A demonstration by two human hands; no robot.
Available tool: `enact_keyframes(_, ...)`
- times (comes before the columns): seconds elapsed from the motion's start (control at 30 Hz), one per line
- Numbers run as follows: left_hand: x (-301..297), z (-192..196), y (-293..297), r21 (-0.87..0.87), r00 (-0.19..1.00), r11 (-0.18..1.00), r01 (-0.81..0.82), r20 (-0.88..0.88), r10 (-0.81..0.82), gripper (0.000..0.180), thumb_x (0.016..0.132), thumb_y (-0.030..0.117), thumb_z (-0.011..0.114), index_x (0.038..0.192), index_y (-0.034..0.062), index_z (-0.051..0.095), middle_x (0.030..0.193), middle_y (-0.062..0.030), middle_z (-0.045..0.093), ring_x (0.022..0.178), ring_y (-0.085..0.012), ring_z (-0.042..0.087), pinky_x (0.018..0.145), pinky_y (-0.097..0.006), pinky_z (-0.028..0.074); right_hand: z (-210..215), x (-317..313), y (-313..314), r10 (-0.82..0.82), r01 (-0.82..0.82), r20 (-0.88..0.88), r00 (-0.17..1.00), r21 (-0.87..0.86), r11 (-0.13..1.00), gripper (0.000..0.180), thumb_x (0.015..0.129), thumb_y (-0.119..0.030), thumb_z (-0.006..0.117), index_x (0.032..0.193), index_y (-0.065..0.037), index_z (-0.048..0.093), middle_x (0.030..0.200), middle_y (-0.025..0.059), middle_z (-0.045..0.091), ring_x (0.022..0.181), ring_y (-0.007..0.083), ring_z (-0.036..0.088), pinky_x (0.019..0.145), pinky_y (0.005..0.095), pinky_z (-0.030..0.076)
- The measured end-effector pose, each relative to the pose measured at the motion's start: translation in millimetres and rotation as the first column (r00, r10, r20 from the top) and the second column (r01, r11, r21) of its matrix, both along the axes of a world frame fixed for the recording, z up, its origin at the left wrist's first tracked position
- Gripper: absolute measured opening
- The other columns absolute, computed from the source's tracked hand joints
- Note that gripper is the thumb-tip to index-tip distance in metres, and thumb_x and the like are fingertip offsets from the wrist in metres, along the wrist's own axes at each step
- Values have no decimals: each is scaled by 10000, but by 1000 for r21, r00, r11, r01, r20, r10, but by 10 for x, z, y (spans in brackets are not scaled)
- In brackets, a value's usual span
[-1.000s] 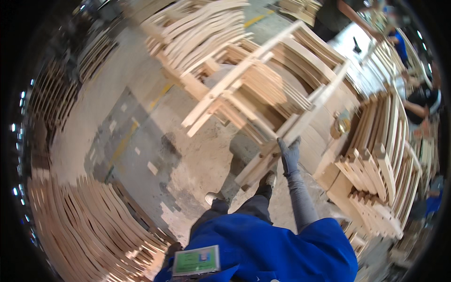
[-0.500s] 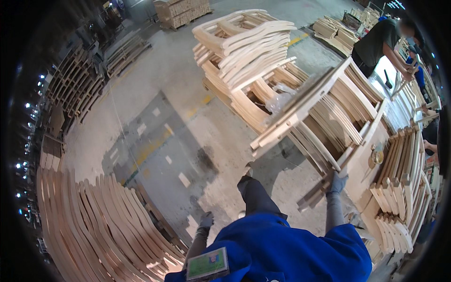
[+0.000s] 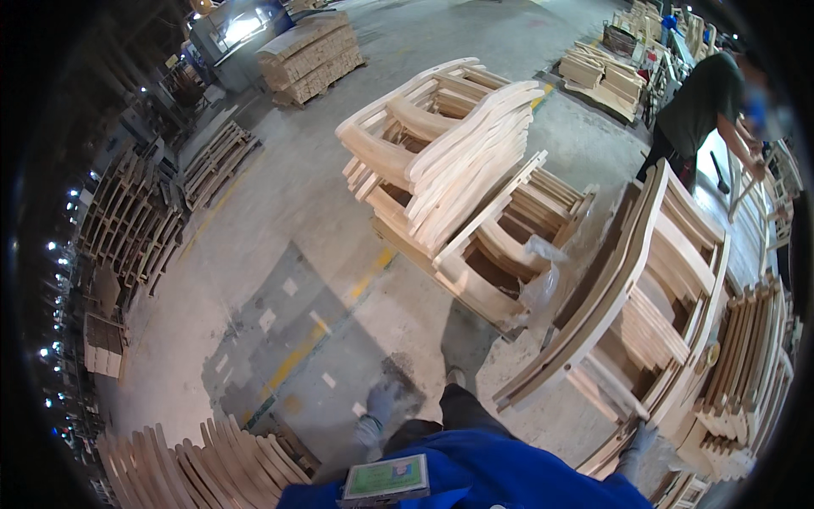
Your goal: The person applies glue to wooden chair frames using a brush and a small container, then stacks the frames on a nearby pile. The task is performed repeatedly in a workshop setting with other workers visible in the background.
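Note:
My right hand [image 3: 644,437], in a grey glove, is closed on the near lower end of a pale wooden frame [image 3: 632,301]. Long curved side rails and cross slats make up this frame, which leans at a slant on my right. More loose slats show between its rails. My left hand [image 3: 383,403], gloved too, hangs low over the floor on my left. It looks loosely open and holds nothing, though motion blurs its fingers. Crumpled clear plastic film [image 3: 540,276] lies by the lower frames of the stack [image 3: 458,153] ahead.
Curved wooden pieces [image 3: 195,467] stand in a row at the near left. To the right are stacked wooden parts [image 3: 746,365] and a roll of tape [image 3: 712,355]. A co-worker [image 3: 699,110] bends over a bench at the far right. Pallets [image 3: 131,216] lie far left.
My view has shifted, bringing more of the far floor into sight. The leaning frame now appears more upright and farther right, with my right hand still on it. My left hand's fingers look looser.

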State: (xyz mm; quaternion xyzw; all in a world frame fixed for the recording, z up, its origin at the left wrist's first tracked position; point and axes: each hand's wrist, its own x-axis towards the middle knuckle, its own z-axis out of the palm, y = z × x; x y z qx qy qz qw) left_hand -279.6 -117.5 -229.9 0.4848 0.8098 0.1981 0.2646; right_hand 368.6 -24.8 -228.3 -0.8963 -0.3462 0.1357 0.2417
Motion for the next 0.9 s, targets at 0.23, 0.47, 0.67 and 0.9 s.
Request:
enact_keyframes(0.23,-912,557,2734,205,539,878,-433,839,70,274,907,162,535,1114,-9,589,952,-81,625,805,-149,608,735,-271,514,242,-374,156,-211,229,283,936,-31,973,520,755,-334,641,1075,68,560,1013,261,596,988,366,555,839,402,439)
enact_keyframes(0.47,-1361,1155,5221,303,472,853,-425,878,-77,433,853,163,600,1241,20,471,1059,-96,571,820,-169,586,708,-285,520,541,-1421,381,-409,499,412,814,-136,856,516,717,-346,675,1023,61,590,997,259,612,986,357,573,834,410,455)
enact_keyframes(0.67,-2050,681,7012,-80,69,816,-573,987,145,699,747,395,676,1336,183,364,1397,-126,223,1236,-347,299,989,-453,338,375,-2844,216,-333,471,419,844,-285,835,508,707,-338,685,1012,58,593,989,253,618,971,356,580,830,408,459)
enact_keyframes(0.9,-2155,-292,8191,56,78,849,-525,997,-18,625,750,290,655,1307,124,423,1284,-100,444,1127,-265,476,928,-391,417,731,-4222,82,-314,444,320,894,-525,726,500,695,-328,696,1000,55,597,980,246,625,952,354,589,825,406,464)
